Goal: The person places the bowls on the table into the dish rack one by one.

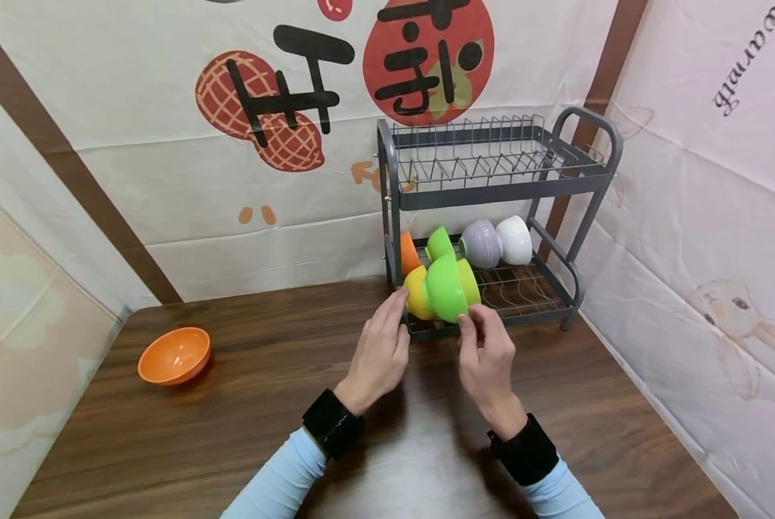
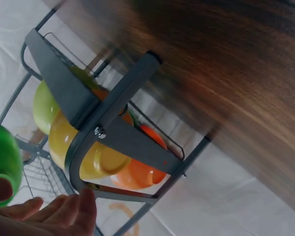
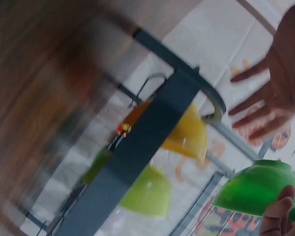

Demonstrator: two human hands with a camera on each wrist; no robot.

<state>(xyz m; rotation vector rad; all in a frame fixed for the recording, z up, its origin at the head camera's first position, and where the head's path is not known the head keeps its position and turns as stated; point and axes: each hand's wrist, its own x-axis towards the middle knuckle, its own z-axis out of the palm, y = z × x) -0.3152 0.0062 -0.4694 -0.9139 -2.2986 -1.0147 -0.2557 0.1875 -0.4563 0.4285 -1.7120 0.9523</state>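
My right hand pinches the rim of a bright green bowl between thumb and fingers, in front of the rack's lower shelf. The bowl is tilted on its side; the right wrist view shows its underside clear of the rack. My left hand has its fingers extended beside the rack's front left corner, apart from the green bowl in the right wrist view. Behind the green bowl, a yellow bowl stands on its side on the lower shelf. A smaller-looking green bowl and an orange bowl stand farther back.
The grey two-tier dish rack stands at the table's back right, its upper tier wire-slotted. A purple bowl and a white bowl lean on the lower shelf. Another orange bowl sits upright on the wooden table at left.
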